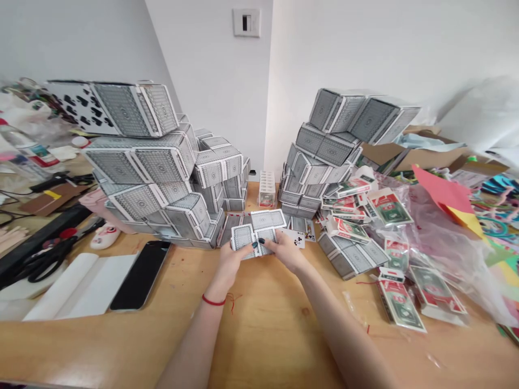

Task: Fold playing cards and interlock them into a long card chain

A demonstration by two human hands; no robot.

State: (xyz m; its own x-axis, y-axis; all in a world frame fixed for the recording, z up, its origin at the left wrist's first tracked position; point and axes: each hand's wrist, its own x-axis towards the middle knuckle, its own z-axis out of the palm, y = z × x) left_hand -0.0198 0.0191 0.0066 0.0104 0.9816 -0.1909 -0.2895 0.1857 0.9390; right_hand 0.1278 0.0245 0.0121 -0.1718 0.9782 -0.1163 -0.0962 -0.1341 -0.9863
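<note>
Both my hands meet over the middle of the table, gripping grey-backed playing cards (268, 219) that overlap and look folded together. My left hand (235, 256) pinches the left end, its thumb lying on top of the cards. On the other side my right hand (287, 249) has its thumb pressed on the cards near the centre; the fingers underneath are hidden. Just beyond my right hand lie face-up cards (299, 237), clubs among them. To the left rises a stack of boxes folded from cards (141, 202); a similar stack (320, 143) stands on the right.
A black phone (141, 275), white paper (87, 286) and black scissors (51, 254) lie to the left. Opened card packs (401, 302) and a loose card box (352, 256) are on the right, near plastic wrap (450, 254). A pile of card packs (266, 189) stands by the wall.
</note>
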